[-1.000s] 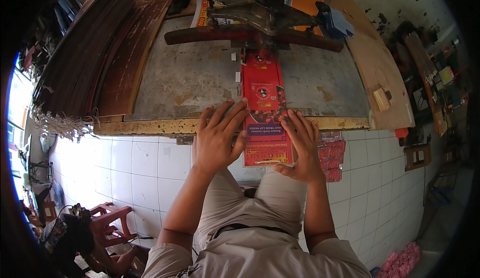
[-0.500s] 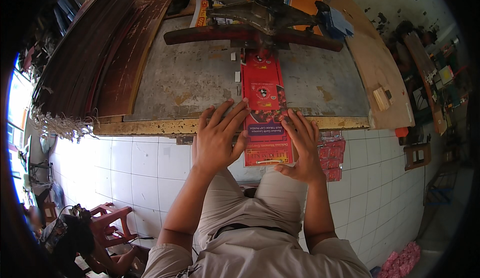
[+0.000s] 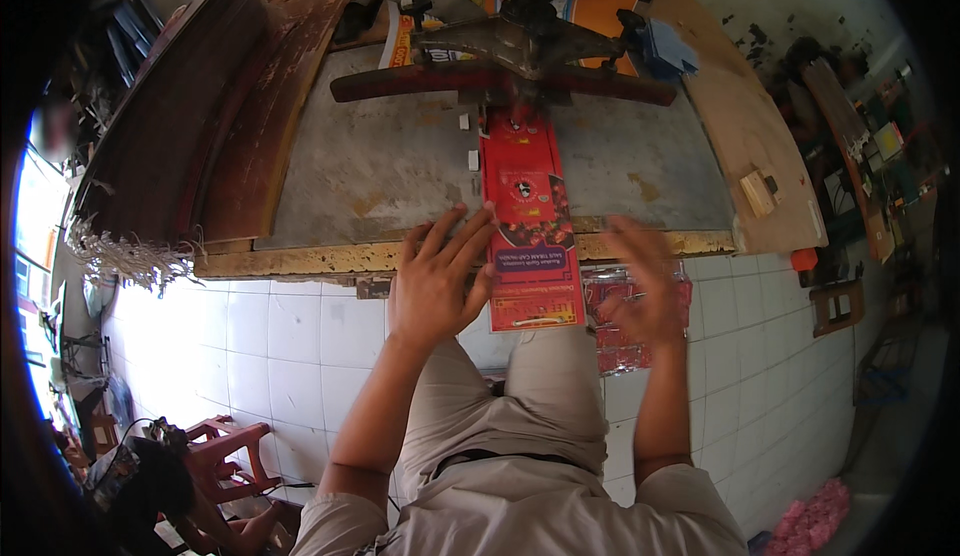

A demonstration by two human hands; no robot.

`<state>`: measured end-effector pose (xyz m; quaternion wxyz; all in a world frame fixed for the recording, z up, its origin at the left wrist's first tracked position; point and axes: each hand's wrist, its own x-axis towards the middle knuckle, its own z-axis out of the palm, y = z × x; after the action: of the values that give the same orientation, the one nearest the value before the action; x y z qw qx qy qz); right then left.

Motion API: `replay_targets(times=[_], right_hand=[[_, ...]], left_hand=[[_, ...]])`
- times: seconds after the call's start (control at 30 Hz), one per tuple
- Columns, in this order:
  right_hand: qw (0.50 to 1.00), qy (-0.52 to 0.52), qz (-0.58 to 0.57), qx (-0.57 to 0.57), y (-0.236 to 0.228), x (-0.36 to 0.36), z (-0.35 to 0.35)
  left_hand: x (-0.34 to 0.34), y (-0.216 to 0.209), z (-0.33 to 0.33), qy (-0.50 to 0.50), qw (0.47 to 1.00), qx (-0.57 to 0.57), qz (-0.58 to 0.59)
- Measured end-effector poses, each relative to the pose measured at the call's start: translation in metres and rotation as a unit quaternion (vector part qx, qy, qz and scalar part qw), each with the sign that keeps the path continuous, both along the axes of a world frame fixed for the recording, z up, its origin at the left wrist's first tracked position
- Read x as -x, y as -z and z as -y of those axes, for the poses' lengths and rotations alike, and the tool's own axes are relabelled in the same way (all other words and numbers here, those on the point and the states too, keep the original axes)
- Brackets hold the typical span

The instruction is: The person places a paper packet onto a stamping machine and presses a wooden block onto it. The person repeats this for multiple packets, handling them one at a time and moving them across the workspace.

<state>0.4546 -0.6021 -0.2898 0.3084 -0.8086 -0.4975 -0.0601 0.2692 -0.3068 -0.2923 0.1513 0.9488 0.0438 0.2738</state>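
A long red printed card strip (image 3: 527, 161) lies on a grey worktop (image 3: 360, 146), its near end jutting past the table's front edge over my lap. My left hand (image 3: 440, 276) rests at that edge with fingers spread, the fingertips beside the strip's left side. Off to the right of the strip, apart from it, my right hand (image 3: 645, 286) is blurred by motion; its fingers look stretched out and nothing shows in them. The strip's far end runs under a dark metal press bar (image 3: 420, 83), where it is hidden.
Two small white blocks (image 3: 474, 161) sit left of the strip. Tall stacked brown sheets (image 3: 190, 106) stand on the left, and a wooden block (image 3: 758, 194) lies at right. Red plastic-wrapped packs (image 3: 612, 356) are below the table edge. Another person sits near a red stool (image 3: 225, 456).
My right hand has come away from the strip's right side and moved to the right. My left hand stays in place. The strip looks almost unmoved.
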Motion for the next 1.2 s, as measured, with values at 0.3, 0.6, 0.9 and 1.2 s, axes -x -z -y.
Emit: replay_targets(times=[0.3,0.6,0.9,1.2], right_hand=[[0.921,0.351,0.155,0.060,-0.025,-0.195,0.144],[0.951,0.279,0.106,-0.076,-0.023,-0.175,0.133],[0.996,0.029,0.055,-0.068,-0.028,-0.031,0.015],[0.978,0.158,0.079,-0.110,-0.041,-0.078,0.016]], left_hand=[[-0.004,0.006,0.004,-0.002,0.999,0.005,0.034],[-0.001,0.002,0.007,-0.019,0.999,0.006,0.036],[-0.004,0.006,0.007,-0.010,1.000,0.007,0.025],[-0.003,0.001,0.008,-0.009,1.000,0.012,0.026]])
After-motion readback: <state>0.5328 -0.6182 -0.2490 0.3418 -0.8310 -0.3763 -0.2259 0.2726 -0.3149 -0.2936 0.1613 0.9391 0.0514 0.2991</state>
